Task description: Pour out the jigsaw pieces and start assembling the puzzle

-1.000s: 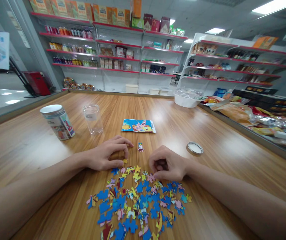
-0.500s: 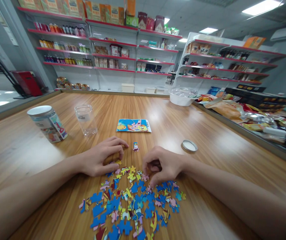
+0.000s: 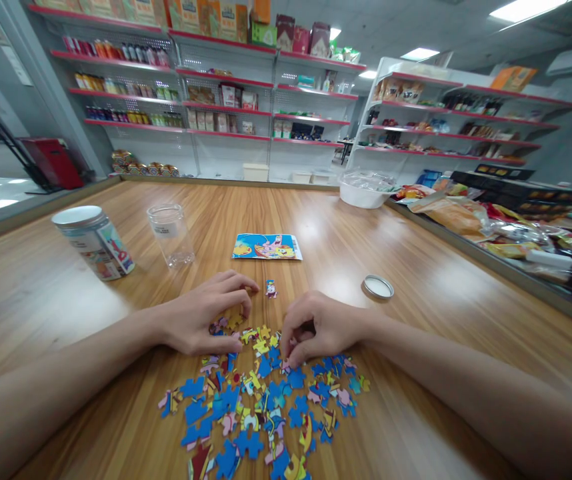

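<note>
As the left forearm and the right forearm converge over the wooden table, the hands stand apart, both on the person's side of the picture card. The left hand, to the near left of the card, is set palm down. Its fingers are spread and slightly arched toward the right, and its thumb extends separately below them; the hand is unclosed, with puzzle pieces visible between thumb and fingers. The right hand, to the near right of the card, has its fingers bent downward and its thumb brought in toward the index finger (I cannot tell from where I stand whether a piece is pinched there). The loose spread of pieces lies flat on the near side of the card, reaching both hands. One small printed piece lies by itself between that spread and the card, near the left index fingertip. A round lid rests to the right of the card and slightly nearer. A clear jar stands to the card's left, and a lidded jar stands farther left.
</note>
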A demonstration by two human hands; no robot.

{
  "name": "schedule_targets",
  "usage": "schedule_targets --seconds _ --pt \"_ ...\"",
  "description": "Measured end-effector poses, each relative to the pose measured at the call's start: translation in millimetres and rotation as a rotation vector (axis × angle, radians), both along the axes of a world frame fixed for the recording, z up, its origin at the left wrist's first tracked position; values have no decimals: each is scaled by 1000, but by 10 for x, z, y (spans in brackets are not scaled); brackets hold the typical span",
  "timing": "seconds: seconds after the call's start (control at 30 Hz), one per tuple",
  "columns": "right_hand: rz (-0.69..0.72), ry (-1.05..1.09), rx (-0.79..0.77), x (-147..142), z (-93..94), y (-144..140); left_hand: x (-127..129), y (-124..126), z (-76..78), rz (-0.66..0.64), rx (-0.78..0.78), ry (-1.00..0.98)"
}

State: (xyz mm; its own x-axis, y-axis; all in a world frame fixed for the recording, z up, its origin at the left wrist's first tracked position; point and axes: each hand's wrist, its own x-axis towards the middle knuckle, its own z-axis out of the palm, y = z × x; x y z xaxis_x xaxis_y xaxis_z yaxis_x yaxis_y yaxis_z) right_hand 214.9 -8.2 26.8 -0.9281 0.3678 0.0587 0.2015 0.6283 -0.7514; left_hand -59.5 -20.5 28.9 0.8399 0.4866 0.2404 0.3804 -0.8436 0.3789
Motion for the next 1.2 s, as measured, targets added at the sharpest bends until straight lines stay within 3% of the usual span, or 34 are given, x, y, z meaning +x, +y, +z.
schedule_targets --seconds 0.27,0.47,0.6,0.93,1.2 --pt "-3 109 -9 36 -49 0 20 28 -25 12 -108 -68" --pt "-71 279 144 -23 -18 -48 -53 80 2 12 -253 -147" --pt "-82 284 144 -35 -18 -49 -97 102 47 -16 -326 -135" --pt "-96 261 124 -29 -34 -41 -78 116 -58 105 -176 -181" --pt "-217 259 258 -48 -59 -39 -91 139 -95 123 -139 -183"
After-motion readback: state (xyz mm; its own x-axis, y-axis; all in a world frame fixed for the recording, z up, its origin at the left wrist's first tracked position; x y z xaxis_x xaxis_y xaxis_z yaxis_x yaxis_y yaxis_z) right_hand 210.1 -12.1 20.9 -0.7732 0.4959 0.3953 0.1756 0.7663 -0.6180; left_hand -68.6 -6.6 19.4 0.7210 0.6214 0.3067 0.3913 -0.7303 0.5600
